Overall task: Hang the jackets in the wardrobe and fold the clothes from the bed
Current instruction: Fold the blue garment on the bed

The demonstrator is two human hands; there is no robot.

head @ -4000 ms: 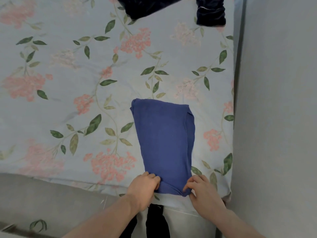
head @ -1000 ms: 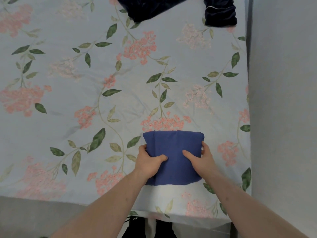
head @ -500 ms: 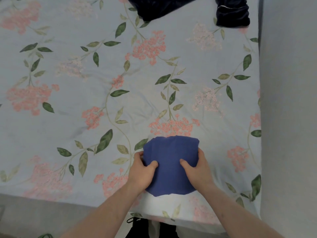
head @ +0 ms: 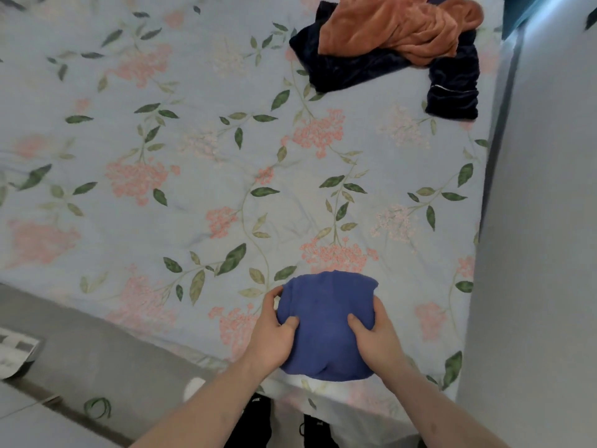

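Note:
A folded blue garment point(head: 326, 318) is held just above the near edge of the bed point(head: 193, 189), which has a pale blue floral sheet. My left hand point(head: 274, 334) grips its left side with the thumb on top and fingers underneath. My right hand point(head: 374, 334) grips its right side the same way. At the far right of the bed lies a crumpled orange garment point(head: 397, 27) on top of a dark navy garment point(head: 365, 66), with a navy sleeve or leg point(head: 452, 92) trailing toward the wall.
A grey wall point(head: 542, 221) runs along the bed's right side. Grey floor point(head: 80, 367) shows at the lower left, with a white printed object point(head: 16, 354) at the left edge. Black shoes point(head: 255, 421) show below the bed edge.
The blue garment went from a long fold to a compact bundle, and both hands now lift it slightly. The view has tilted up, so the orange and navy clothes show.

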